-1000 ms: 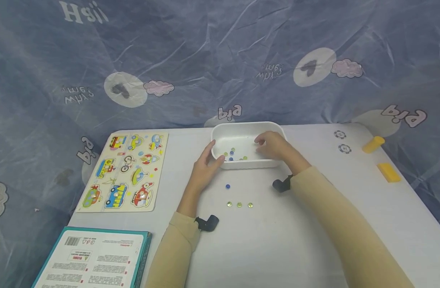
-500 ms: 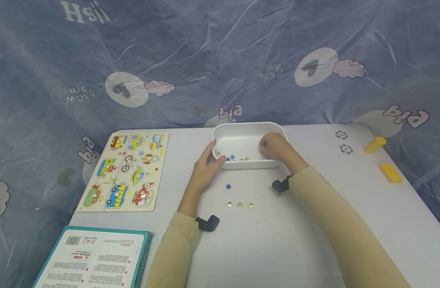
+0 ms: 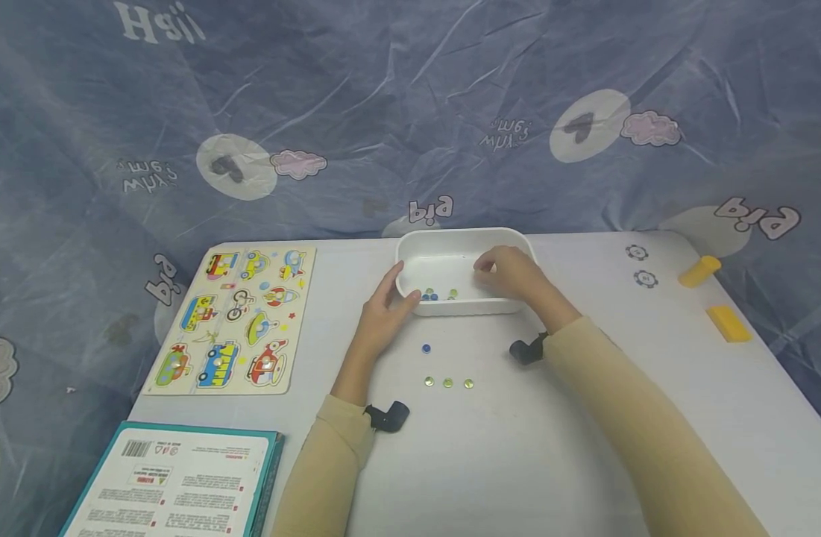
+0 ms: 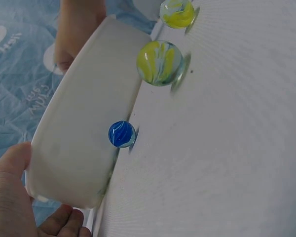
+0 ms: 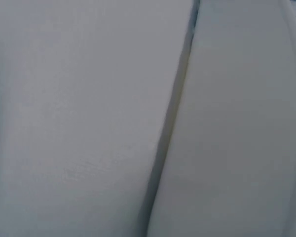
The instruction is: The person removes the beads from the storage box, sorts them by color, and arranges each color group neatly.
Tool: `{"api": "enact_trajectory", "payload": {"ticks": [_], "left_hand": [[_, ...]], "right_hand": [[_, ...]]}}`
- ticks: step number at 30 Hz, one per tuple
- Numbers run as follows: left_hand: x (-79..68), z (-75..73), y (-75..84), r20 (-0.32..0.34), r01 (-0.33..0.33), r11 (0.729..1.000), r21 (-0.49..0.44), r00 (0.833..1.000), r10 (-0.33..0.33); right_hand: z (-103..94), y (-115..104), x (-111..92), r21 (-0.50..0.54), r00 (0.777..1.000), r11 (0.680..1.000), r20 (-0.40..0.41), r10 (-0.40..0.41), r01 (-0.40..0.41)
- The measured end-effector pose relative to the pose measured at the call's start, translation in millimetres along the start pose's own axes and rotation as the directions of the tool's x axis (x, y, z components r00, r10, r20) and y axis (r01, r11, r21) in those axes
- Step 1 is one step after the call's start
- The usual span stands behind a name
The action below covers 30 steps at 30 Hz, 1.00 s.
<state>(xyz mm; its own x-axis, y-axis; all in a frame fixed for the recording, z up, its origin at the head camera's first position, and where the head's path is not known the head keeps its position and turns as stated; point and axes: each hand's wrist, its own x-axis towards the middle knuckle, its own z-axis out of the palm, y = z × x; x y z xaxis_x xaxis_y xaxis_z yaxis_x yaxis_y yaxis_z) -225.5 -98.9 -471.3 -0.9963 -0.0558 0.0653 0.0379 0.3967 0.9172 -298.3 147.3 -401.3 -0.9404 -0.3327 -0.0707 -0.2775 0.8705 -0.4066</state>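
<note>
At far left lie a teal-edged box [image 3: 175, 485] and a colourful vehicle puzzle board [image 3: 232, 328]. The left hand [image 3: 380, 319] grips the left end of a white rounded-rectangular tray [image 3: 473, 306], where blue and yellow-green marbles [image 3: 432, 297] sit by the near wall. Before it, on the white table [image 3: 491, 462], lie one blue glass marble [image 3: 426, 348] and three yellow-streaked clear glass marbles [image 3: 447, 382] in a row. The right hand [image 3: 511, 273] is inside the tray (whether its bent fingers pinch anything, I cannot tell).
</note>
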Motion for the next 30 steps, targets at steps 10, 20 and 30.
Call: {"api": "enact_trajectory", "payload": {"ticks": [10, 20, 30], "left_hand": [[-0.3, -0.9, -0.2, 0.016, 0.011, 1.0, 0.004, 1.0, -0.011], [-0.4, -0.5, 0.4, 0.024, -0.006, 1.0, -0.015, 1.0, 0.006], [-0.2, -1.5, -0.8, 0.029, -0.005, 0.999, -0.031, 1.0, 0.006]], "right_hand": [[-9.1, -20.2, -46.8, 0.058, 0.991, 0.992, -0.081, -0.109, 0.114], [-2.3, -11.3, -114.3, 0.146, 0.956, 0.96, -0.209, -0.205, 0.238], [28.3, 2.4, -141.7, 0.251, 0.984, 0.952, -0.035, -0.172, 0.176]]}}
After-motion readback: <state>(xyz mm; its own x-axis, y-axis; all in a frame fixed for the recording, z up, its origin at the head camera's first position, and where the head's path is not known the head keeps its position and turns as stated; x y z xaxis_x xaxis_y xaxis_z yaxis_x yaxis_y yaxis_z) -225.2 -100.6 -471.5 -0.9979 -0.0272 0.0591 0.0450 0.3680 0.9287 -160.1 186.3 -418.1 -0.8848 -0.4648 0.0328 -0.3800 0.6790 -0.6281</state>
